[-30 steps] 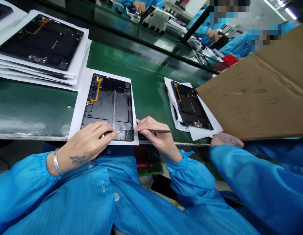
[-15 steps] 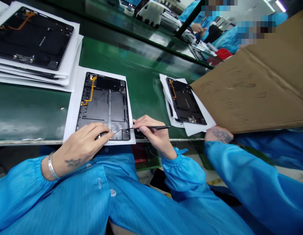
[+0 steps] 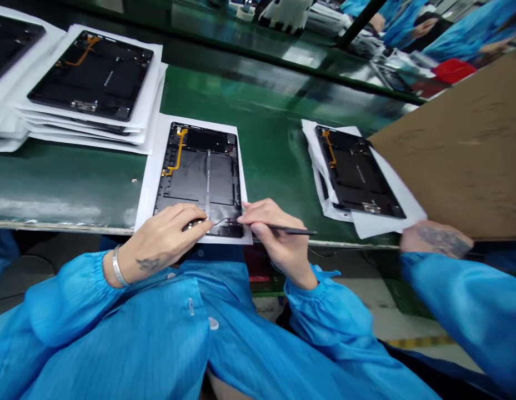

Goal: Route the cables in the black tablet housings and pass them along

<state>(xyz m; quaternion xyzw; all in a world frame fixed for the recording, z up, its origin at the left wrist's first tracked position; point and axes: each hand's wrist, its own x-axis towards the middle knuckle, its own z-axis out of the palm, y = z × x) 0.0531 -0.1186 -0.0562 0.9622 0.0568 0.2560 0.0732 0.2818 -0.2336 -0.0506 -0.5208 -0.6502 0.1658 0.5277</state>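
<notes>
Head camera: sole view, looking forward and steeply down from the wearer's head.
Blue buttoned cloth smock (image 3: pixel 241 333): 6 o'clock, nearest the lens.
Bare tattooed left hand (image 3: pixel 166 233), bare right hand (image 3: pixel 278 233): 8 and 5 o'clock, close range.
Glossy green flat workbench (image 3: pixel 274 150): across mid-frame, seen from above.
Blue-sleeved co-workers (image 3: pixel 401 22): 1 o'clock, farthest off.

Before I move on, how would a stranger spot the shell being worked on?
At the near edge of the green table, between the left stack and right stack, lies white paper. The black shell on it, unlike the stacked shells, has the left hand at its near end and a thin tool over it from the right hand.
</notes>
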